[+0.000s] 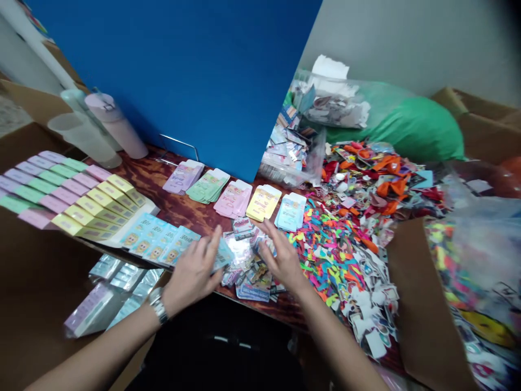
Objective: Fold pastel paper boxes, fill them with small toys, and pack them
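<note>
My left hand, with a silver watch at the wrist, has its fingers and thumb around a small light blue box at the end of a row of blue boxes with cartoon faces. Part of that box is hidden by the fingers. To the right, my right hand is open, fingers apart, over a pile of small clear packets and printed cards. Beyond the hands lie flat stacks of cartons: purple, green, pink, yellow and blue.
Rows of yellow, pink, green and purple boxes fill a tray at left. Wrapped box bundles sit below the table edge. Heaped colourful clips and a cardboard flap are at right. A blue panel and a tumbler stand behind.
</note>
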Demonstrator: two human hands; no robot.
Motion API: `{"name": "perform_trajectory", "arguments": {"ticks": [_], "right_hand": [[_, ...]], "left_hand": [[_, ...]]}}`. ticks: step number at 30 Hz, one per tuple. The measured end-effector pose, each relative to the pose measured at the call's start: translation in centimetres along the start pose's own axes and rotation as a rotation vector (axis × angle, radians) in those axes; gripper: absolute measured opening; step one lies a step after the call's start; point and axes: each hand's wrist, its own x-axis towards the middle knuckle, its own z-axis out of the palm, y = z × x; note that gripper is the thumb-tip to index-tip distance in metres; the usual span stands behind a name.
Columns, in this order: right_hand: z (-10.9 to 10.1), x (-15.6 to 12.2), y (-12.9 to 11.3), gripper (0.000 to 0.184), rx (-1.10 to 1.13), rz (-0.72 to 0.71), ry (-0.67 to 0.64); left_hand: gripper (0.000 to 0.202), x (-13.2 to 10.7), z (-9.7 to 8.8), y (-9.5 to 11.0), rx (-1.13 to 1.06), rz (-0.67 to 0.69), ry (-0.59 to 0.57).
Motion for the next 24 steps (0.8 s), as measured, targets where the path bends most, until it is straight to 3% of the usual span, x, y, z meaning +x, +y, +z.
{"name": "perform_trajectory", "arguments": {"ticks": [4,7,9,12,18,24], "right_hand": [[-3.1,3.0,8.4,0.057,-0.310,0.182,-0.048],[-4.5,5.1,13.2,0.078,-0.469,0.237,-0.263],[-4.7,6.1,14.7,0.091,-0.533,0.265,-0.407],[-4.6,6.8,15.2,0.098,-0.591,0.291,-0.499],[-4.1,6.9,14.9,0.088,-0.649,0.239,-0.419],[-5.1,7.7,14.0,0.044,-0.646,0.163,-0.238]], "left_hand": [[0.085,-1.6,0.2,-2.7,0.225,-0.066,0.082],[0.080,-2.1,1.2,-3.6,0.274,-0.075,0.118],[0.074,-2.2,1.8,-3.7,0.273,-0.086,0.129],[0.070,-2.1,2.3,-3.9,0.268,-0.128,0.144],[0.066,-1.8,2.3,-3.7,0.244,-0.159,0.141],[0.063,-1.9,2.1,-3.5,0.175,-0.137,0.179]]}}
